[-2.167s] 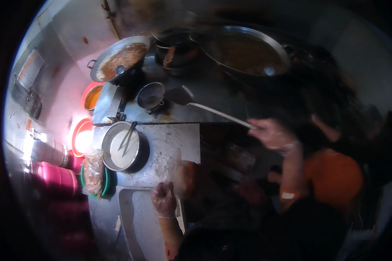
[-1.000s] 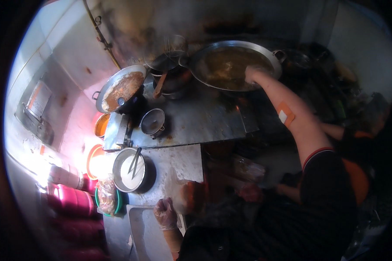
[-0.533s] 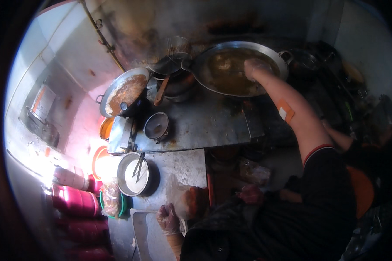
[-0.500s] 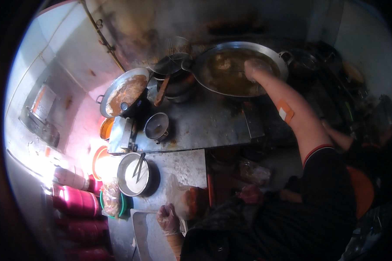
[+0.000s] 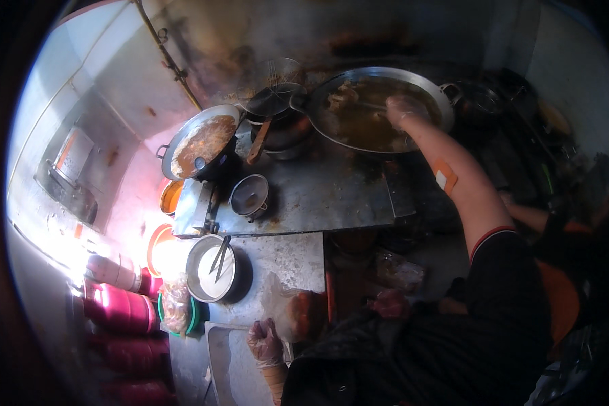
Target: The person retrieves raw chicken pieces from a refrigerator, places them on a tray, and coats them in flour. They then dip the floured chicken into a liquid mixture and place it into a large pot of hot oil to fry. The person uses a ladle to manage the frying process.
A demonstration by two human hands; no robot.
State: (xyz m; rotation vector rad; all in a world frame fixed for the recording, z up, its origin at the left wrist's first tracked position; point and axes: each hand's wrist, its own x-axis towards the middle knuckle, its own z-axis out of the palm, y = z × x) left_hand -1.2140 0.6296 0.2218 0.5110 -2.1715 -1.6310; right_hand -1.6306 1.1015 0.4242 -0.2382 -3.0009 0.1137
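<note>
My gloved right hand reaches over the large wok of murky brown oil, closed around a spatula's handle. The spatula's blade is submerged or hidden near some browned food in the oil. An orange-and-white patch is on that forearm. My gloved left hand is closed low at the near counter, beside a metal tray and a translucent bag; what it holds, if anything, I cannot make out. A bowl of white batter with tongs stands above the tray.
Left are a pan of reddish-brown food, a lidded pot, a sieve, orange and green basins, and pink cylinders. A co-worker's arm and orange-and-dark clothing show at the right in shadow.
My right hand swung the spatula from above the counter up into the large wok. The browned food now shows higher out of the oil. My left hand stays low by the tray.
</note>
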